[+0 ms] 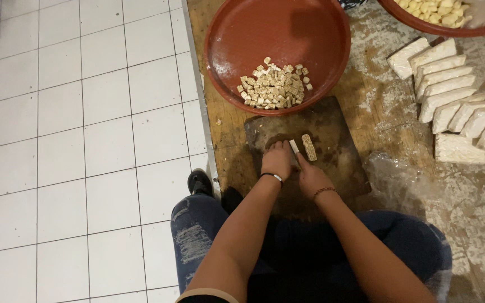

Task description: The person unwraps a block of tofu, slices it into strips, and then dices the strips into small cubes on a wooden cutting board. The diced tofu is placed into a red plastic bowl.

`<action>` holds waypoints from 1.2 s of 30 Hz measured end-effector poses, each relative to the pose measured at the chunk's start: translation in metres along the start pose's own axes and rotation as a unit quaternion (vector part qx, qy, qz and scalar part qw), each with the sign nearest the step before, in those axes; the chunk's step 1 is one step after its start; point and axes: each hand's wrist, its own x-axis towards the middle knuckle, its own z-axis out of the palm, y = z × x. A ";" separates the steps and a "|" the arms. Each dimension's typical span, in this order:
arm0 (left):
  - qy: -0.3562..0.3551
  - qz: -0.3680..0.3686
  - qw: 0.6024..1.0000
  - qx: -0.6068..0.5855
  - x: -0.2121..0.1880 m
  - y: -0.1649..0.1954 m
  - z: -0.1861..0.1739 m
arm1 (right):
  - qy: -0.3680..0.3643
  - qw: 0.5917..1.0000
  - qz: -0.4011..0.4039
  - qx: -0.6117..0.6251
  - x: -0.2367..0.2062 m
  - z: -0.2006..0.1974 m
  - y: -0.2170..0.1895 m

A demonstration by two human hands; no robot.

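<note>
Red basin (242, 33) holds cubes (275, 87); both hands' fingers (280, 150) curl narrowly beside strip (309, 147).

A single head-worn camera looks almost straight down from above a seated person, close enough that both forearms and the knees in torn jeans fill the lower frame. The view faces forward over a dark cutting board (332, 140) at centre, with a red-brown basin (276, 33) at the top edge. White floor tiles (85, 140) take the left half; a worn wooden platform (388, 106) takes the right. No second view is shown here.
</note>
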 end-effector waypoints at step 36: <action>-0.030 -0.009 0.999 0.003 0.007 0.001 -0.016 | -0.007 1.000 0.013 -0.012 -0.054 0.011 0.036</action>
